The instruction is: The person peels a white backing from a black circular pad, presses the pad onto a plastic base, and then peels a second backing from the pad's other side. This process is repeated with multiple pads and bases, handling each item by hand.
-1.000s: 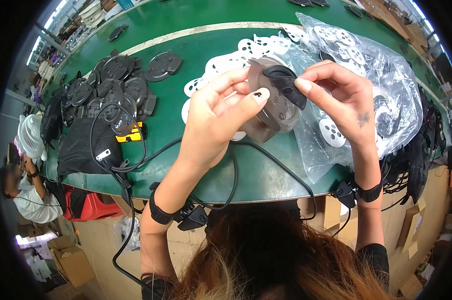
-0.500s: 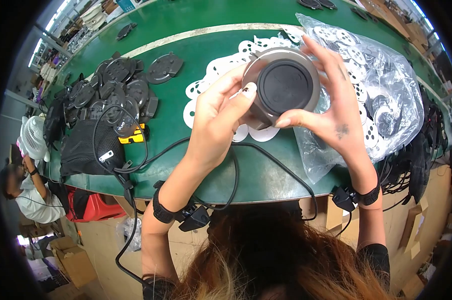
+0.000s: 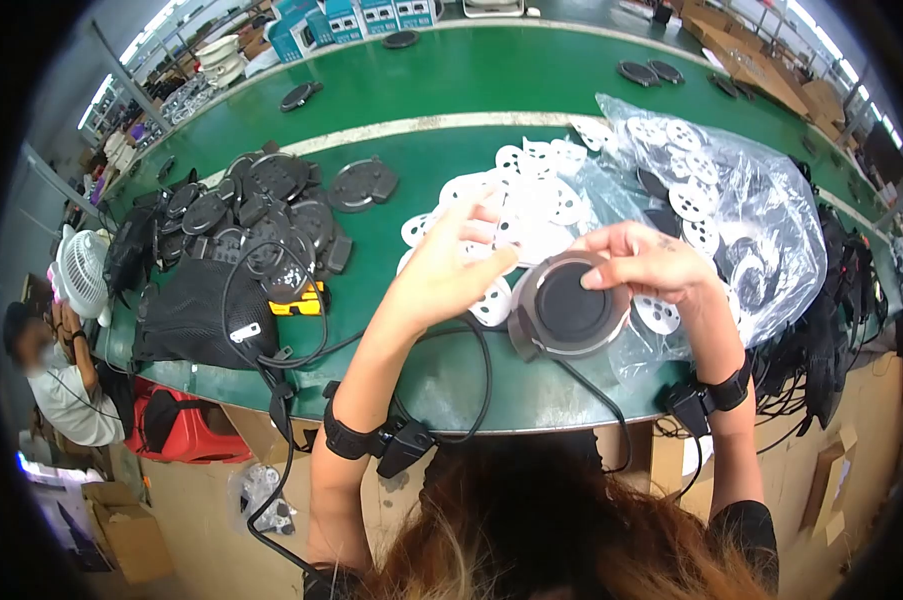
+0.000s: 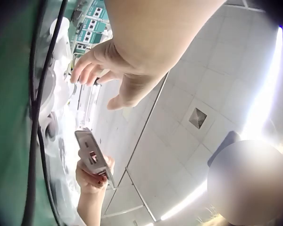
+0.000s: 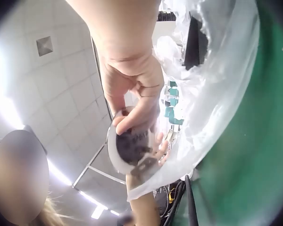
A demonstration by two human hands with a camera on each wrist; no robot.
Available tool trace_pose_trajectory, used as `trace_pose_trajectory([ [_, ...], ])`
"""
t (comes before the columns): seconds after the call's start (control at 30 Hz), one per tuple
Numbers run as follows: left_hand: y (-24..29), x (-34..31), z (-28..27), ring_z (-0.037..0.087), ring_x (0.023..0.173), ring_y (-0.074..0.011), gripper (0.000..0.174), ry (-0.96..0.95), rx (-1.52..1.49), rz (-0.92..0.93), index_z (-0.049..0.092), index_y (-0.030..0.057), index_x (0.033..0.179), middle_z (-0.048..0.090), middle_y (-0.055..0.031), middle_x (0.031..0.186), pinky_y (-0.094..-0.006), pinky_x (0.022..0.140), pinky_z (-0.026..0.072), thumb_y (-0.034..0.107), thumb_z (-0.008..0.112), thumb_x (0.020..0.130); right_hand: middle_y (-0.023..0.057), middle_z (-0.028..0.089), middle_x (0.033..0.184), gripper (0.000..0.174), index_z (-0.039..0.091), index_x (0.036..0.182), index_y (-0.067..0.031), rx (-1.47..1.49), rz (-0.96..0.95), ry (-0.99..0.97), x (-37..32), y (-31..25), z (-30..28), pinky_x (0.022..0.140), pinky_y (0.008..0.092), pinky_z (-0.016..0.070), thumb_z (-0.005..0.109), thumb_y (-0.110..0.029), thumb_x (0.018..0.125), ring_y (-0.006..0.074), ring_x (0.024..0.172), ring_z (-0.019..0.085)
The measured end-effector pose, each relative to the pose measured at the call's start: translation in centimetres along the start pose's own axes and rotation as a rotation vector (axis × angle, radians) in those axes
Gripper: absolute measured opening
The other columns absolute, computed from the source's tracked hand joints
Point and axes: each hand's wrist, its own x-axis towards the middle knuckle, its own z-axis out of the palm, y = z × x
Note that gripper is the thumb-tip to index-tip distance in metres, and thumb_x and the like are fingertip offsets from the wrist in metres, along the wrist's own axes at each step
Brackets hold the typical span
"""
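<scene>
A round grey-brown translucent part with a black disc in its middle point(image 3: 574, 306) is held by the right hand point(image 3: 661, 268), thumb on the black disc and fingers behind. In the right wrist view the same hand point(image 5: 134, 80) pinches the round part point(image 5: 127, 148) at its rim. The left hand point(image 3: 441, 262) is off the part, to its left, fingers spread over the white perforated discs point(image 3: 541, 205). The left wrist view shows the left hand point(image 4: 125, 68) holding nothing, apart from the part point(image 4: 93, 153).
A pile of dark round parts point(image 3: 271, 200) lies at the left, beside a black mesh pouch point(image 3: 196, 310) and a yellow object point(image 3: 299, 300). A clear plastic bag point(image 3: 771, 230) with white discs is at the right. Black cables point(image 3: 487, 385) cross the table's near side. Another person point(image 3: 71, 395) sits far left.
Both hands held the part before; the left hand has let go and stands apart. The right hand has turned the part's black disc upward and lowered it toward the table's near edge.
</scene>
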Motion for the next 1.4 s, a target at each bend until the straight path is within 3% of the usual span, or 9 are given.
trace_pose_trajectory([
  [0.07, -1.1, 0.7, -1.3, 0.053, 0.087, -0.0116, 0.050, 0.274, 0.093, 0.080, 0.042, -0.0007, 0.126, 0.051, -0.0094, 0.106, -0.0256, 0.074, 0.0455, 0.012, 0.059, 0.080, 0.0082, 0.062, 0.084, 0.034, 0.052, 0.107, 0.0100, 0.032, -0.096, 0.099, 0.3, 0.1, -0.4, 0.049, 0.0227, 0.0553, 0.059, -0.009, 0.080, 0.0118, 0.056, 0.062],
  [0.2, -0.5, 0.7, -2.4, 0.052, 0.090, -0.0137, 0.049, 0.390, 0.035, -0.016, 0.044, 0.0002, 0.124, 0.052, -0.0095, 0.107, -0.0266, 0.073, 0.0455, 0.016, 0.059, 0.081, 0.0243, 0.048, 0.118, 0.059, 0.029, 0.124, 0.0130, 0.325, -0.553, 0.351, 1.0, -2.3, -0.4, 0.094, 0.0291, 0.0421, 0.059, -0.019, 0.084, 0.0226, 0.110, 0.051],
  [0.37, -2.8, 0.6, -3.2, 0.048, 0.103, -0.0269, 0.058, 0.383, 0.619, 0.027, 0.042, 0.0014, 0.125, 0.044, -0.0173, 0.118, -0.0350, 0.082, 0.0436, 0.026, 0.064, 0.077, 0.0209, 0.052, 0.114, 0.054, 0.036, 0.123, 0.0108, 0.146, -0.665, 0.567, -0.5, -2.0, -2.6, 0.090, 0.0298, 0.0434, 0.056, -0.023, 0.086, 0.0225, 0.106, 0.053],
  [0.47, -2.5, 0.2, -3.1, 0.040, 0.111, -0.0350, 0.064, 0.304, 0.768, -0.067, 0.040, 0.0009, 0.126, 0.040, -0.0206, 0.122, -0.0387, 0.093, 0.0353, 0.032, 0.064, 0.075, 0.0196, 0.058, 0.105, 0.044, 0.049, 0.117, 0.0031, -0.329, -0.522, 0.780, -2.5, -1.9, -5.5, 0.081, 0.0292, 0.0463, 0.059, -0.023, 0.083, 0.0232, 0.096, 0.058],
  [0.53, -2.7, 0.1, -3.0, 0.039, 0.112, -0.0364, 0.064, 0.273, 0.825, -0.107, 0.039, 0.0008, 0.126, 0.040, -0.0208, 0.122, -0.0391, 0.096, 0.0329, 0.032, 0.063, 0.075, 0.0201, 0.062, 0.095, 0.040, 0.056, 0.106, -0.0022, -1.178, 0.069, 0.983, -3.8, -1.4, -7.6, 0.074, 0.0320, 0.0468, 0.066, -0.026, 0.075, 0.0274, 0.087, 0.060],
  [0.77, -5.1, 1.1, -5.9, 0.028, 0.123, -0.0388, 0.063, 0.467, 1.065, -0.162, 0.037, 0.0023, 0.129, 0.027, -0.0189, 0.138, -0.0497, 0.097, 0.0287, 0.031, 0.058, 0.077, 0.0237, 0.055, 0.098, 0.062, 0.052, 0.106, -0.0036, -1.454, 0.290, 1.123, -5.1, 0.9, -8.4, 0.077, 0.0370, 0.0461, 0.077, -0.040, 0.062, 0.0344, 0.093, 0.056],
  [1.13, -6.5, 1.3, -7.2, 0.035, 0.121, -0.0359, 0.064, 0.387, 1.134, -0.249, 0.036, 0.0051, 0.131, 0.036, -0.0163, 0.134, -0.0485, 0.100, 0.0254, 0.037, 0.054, 0.079, 0.0184, 0.058, 0.095, 0.050, 0.058, 0.102, -0.0042, -1.183, -0.012, 0.829, -6.3, 0.5, -11.7, 0.075, 0.0350, 0.0449, 0.076, -0.033, 0.064, 0.0314, 0.088, 0.057],
  [1.27, -6.4, 1.3, -7.1, 0.034, 0.122, -0.0363, 0.066, 0.372, 1.133, -0.270, 0.034, 0.0046, 0.132, 0.035, -0.0168, 0.135, -0.0476, 0.101, 0.0246, 0.037, 0.054, 0.079, 0.0034, 0.061, 0.075, 0.024, 0.064, 0.095, -0.0081, -0.763, -0.204, 0.822, -6.6, 0.9, -12.5, 0.060, 0.0257, 0.0421, 0.060, -0.027, 0.080, 0.0109, 0.067, 0.052],
  [1.4, -6.0, 1.3, -6.9, 0.034, 0.122, -0.0364, 0.066, 0.353, 1.133, -0.297, 0.034, 0.0045, 0.132, 0.034, -0.0168, 0.135, -0.0470, 0.101, 0.0241, 0.037, 0.054, 0.079, 0.0072, 0.061, 0.080, 0.034, 0.063, 0.098, -0.0062, -0.835, 0.303, 0.894, -7.5, 0.3, -13.0, 0.055, 0.0250, 0.0433, 0.061, -0.035, 0.079, 0.0142, 0.066, 0.056],
])
